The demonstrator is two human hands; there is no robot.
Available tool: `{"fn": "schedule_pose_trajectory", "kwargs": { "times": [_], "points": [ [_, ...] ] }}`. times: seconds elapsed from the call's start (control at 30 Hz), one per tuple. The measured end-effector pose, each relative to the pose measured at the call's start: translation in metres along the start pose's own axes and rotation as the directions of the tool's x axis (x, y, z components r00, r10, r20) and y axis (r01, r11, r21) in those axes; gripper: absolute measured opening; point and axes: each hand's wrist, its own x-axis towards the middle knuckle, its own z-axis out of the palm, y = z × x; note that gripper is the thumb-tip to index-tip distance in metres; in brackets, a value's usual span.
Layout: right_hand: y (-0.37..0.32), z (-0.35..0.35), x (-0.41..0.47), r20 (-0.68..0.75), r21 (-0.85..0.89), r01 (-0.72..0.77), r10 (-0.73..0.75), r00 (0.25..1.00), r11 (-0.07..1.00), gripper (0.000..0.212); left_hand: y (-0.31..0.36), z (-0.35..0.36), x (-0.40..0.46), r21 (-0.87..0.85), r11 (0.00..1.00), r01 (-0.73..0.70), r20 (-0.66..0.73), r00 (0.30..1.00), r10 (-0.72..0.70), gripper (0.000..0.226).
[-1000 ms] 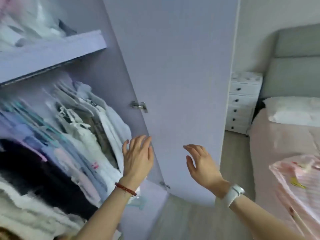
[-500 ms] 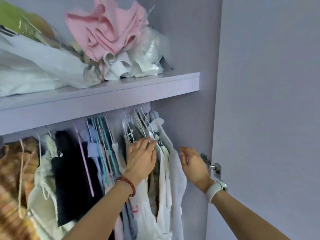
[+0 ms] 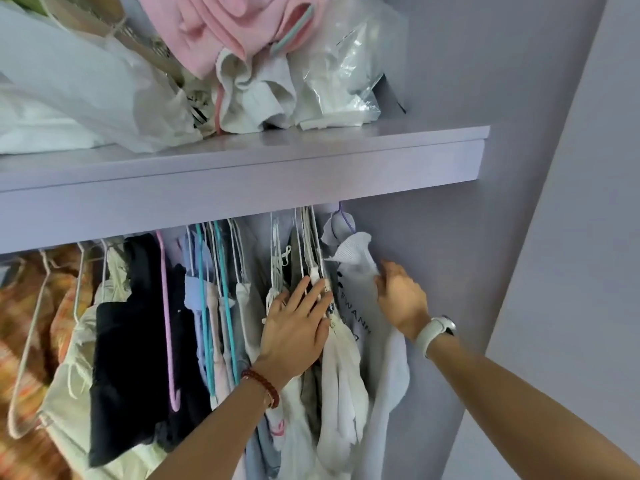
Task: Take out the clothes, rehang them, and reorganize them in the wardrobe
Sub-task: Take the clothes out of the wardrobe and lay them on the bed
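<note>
Left hand: the left hand (image 3: pixel 294 332), with a red bead bracelet (image 3: pixel 261 386) on its wrist, lies flat with straight fingers pressed against the hanging clothes (image 3: pixel 221 323). It holds nothing. Half a second ago it rested on the same bunch, so it has barely shifted.

Right hand: the right hand (image 3: pixel 401 299), with a white watch (image 3: pixel 436 332) on its wrist, now has its fingers curled into the shoulder of the white printed top (image 3: pixel 356 306). Half a second ago it was only beside this garment; a second ago both hands were spread in the air in front of the door.

Task's thing: the white printed top hangs last on the row, at the right end under the shelf (image 3: pixel 242 168), next to the wardrobe's side wall (image 3: pixel 467 237). Its purple hanger hook (image 3: pixel 341 216) goes up behind the shelf edge.

Meaning: as I judge it, the reach is over and the taking out starts here, with the left hand parting the row and the right about to lift the end garment off.

Upper shelf: a pink garment (image 3: pixel 221 32), white cloth and plastic bags (image 3: pixel 346 71) are piled near the shelf's front edge, untouched.
</note>
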Motion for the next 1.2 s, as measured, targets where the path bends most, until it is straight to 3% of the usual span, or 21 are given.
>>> {"fn": "schedule_pose_trajectory", "kwargs": {
  "times": [0.1,0.17,0.33,0.47,0.6,0.67,0.73,0.87,0.93,1.0,1.07,1.13,1.2],
  "points": [
    [-0.01,0.007,0.015,0.069,-0.114,0.01,-0.002,0.998,0.993,0.034,-0.005,-0.001,-0.005,0.007,1.0,0.007,0.042,0.999,-0.007,0.048],
    [-0.017,0.013,0.019,0.059,-0.101,0.017,-0.011,0.998,0.995,0.032,-0.007,-0.002,-0.007,0.002,1.0,0.008,0.054,0.999,-0.008,0.048],
    [-0.036,0.001,0.021,-0.177,0.115,-0.045,0.065,0.982,0.992,0.033,-0.018,-0.002,-0.011,-0.054,0.998,0.017,0.057,0.998,-0.014,0.043],
    [-0.026,-0.002,-0.021,-0.235,0.227,-0.012,0.067,0.97,0.974,0.024,-0.024,0.001,-0.012,-0.083,0.994,0.066,0.125,0.991,-0.055,0.047],
    [0.01,0.008,-0.101,-0.223,0.161,0.002,0.034,0.974,0.987,0.022,-0.01,-0.007,-0.005,-0.308,0.943,0.122,-0.04,0.989,-0.142,0.043],
    [0.032,0.003,-0.138,-0.203,0.083,-0.007,0.024,0.979,0.997,0.018,0.005,-0.014,-0.002,-0.437,0.899,0.031,-0.19,0.974,-0.126,0.039],
    [0.049,-0.01,-0.175,-0.195,-0.031,0.005,-0.011,0.981,1.0,0.02,0.023,-0.014,-0.001,-0.492,0.867,-0.082,-0.233,0.972,-0.04,0.042],
    [0.072,-0.047,-0.25,-0.244,-0.268,0.069,-0.137,0.96,0.961,0.046,0.063,0.011,-0.009,-0.599,0.788,-0.14,0.002,0.984,0.176,0.049],
    [0.081,-0.068,-0.292,-0.219,-0.378,0.042,-0.134,0.966,0.925,0.036,0.09,0.021,-0.021,-0.61,0.765,-0.208,0.071,0.947,0.314,0.046],
    [0.087,-0.09,-0.34,-0.196,-0.442,-0.038,-0.055,0.979,0.896,0.023,0.119,0.022,-0.041,-0.658,0.677,-0.33,0.028,0.887,0.46,0.047],
    [0.089,-0.11,-0.391,-0.189,-0.473,-0.169,0.088,0.978,0.865,0.026,0.15,0.018,-0.068,-0.764,0.547,-0.342,0.018,0.837,0.548,0.032],
    [0.082,-0.127,-0.441,-0.252,-0.447,-0.35,0.26,0.932,0.823,0.02,0.184,0.01,-0.101,-0.864,0.397,-0.312,0.012,0.773,0.634,0.02],
    [0.074,-0.14,-0.489,-0.322,-0.343,-0.495,0.395,0.861,0.799,0.02,0.216,-0.003,-0.138,-0.914,0.301,-0.273,-0.015,0.763,0.646,0.023]
  ]
}}
